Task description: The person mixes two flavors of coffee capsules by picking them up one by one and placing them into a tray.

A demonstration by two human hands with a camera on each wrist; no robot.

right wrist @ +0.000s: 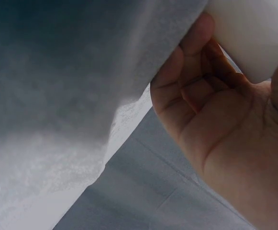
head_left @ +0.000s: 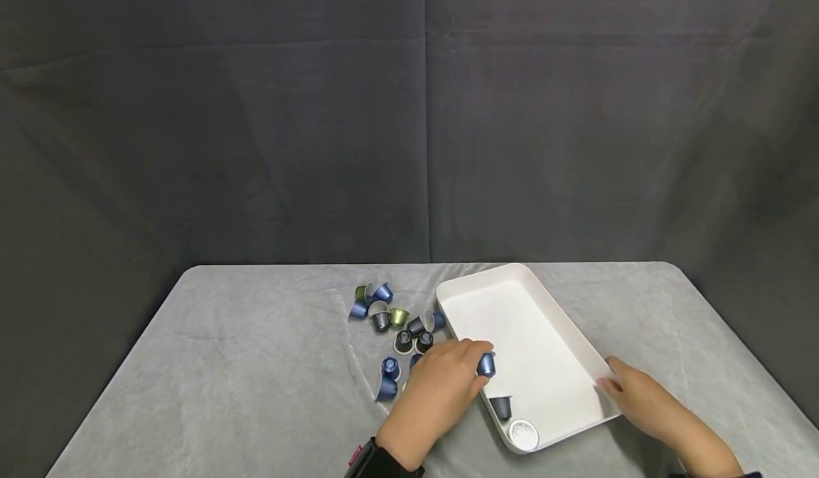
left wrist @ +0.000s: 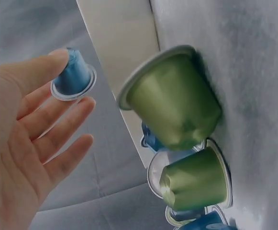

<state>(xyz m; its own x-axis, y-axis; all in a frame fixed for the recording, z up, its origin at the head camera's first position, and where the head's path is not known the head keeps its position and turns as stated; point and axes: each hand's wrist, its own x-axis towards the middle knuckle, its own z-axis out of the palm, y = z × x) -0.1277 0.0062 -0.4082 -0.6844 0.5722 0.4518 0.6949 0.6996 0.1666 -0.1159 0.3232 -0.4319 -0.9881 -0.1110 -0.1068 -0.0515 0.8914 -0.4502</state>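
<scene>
Blue capsule (head_left: 486,365) pinched in left hand (head_left: 446,377), apart from right hand (head_left: 643,398) gripping white tray (head_left: 544,350)

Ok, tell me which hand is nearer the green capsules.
Left. The left hand is close beside the green capsules; the right hand is across the tray, gripping its rim.

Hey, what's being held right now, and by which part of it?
The left hand pinches a blue capsule, thumb near the narrow end. The right hand holds the white tray by its right side, near the closest corner.
</scene>
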